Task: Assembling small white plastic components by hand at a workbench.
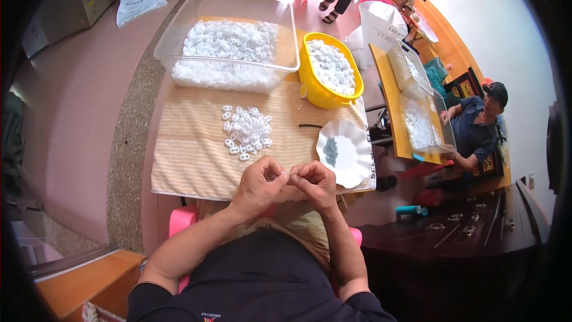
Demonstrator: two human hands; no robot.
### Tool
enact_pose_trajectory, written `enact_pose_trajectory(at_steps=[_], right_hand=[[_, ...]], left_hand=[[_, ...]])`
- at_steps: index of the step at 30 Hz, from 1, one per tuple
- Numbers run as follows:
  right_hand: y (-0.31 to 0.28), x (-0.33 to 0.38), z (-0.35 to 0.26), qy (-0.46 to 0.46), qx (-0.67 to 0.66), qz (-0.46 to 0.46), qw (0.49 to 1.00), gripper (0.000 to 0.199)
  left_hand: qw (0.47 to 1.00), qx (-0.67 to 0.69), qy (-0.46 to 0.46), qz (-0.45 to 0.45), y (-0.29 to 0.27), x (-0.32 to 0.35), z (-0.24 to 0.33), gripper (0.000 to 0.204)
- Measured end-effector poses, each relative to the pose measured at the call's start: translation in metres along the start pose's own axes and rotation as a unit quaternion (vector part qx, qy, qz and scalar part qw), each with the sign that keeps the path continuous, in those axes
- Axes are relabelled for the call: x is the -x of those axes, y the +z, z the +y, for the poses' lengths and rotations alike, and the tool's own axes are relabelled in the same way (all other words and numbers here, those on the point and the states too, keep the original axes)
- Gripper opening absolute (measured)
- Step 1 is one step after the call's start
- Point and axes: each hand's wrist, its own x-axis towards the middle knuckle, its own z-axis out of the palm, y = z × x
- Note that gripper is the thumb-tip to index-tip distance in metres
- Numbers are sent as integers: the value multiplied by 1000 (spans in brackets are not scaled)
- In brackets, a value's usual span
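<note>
- A clear plastic bin [238, 6] holds a deep mass of glossy white pieces; the yellow oval tub [325, 102] beside it is heaped with more.
- The white scalloped plate [353, 158] carries small grey-green bits [330, 151].
- Loose white two-holed ovals [249, 130] lie piled on striped beige cloth [185, 155], between bin and hands.
- Left hand [260, 182] and right hand [313, 182]: fingertips pinched narrow, meeting; anything held is too small to tell.
- Pinkish floor [77, 137]; at right, a co-worker [473, 122] sits by a yellow wooden bench [384, 80].
</note>
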Motion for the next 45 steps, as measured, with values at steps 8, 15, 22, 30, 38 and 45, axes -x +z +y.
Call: enact_pose_trajectory(at_steps=[8, 15, 22, 30, 38, 45], right_hand=[[3, 0, -1, 14, -1, 9, 1000, 13], [1, -5, 6, 51, 28, 55, 997, 9], [-1, -24, -1, -17, 289, 86, 953, 4], [2, -31, 1, -10, 327, 109, 939, 6], [3, -13, -14, 86, 50, 12, 995, 15], [-7, -8, 2, 47, 30, -47, 997, 13]], left_hand=[[1000, 12, 4, 1, 1, -1, 0, 10], [1000, 6, 17, 6, -4, -3, -3, 10], [999, 20, -3, 32, -3, -4, 1, 9], [999, 14, -14, 36, -5, -6, 1, 8], [998, 55, -33, 14, -5, -5, 4, 10], [992, 111, -60, -24, -2, -4, 5, 11]])
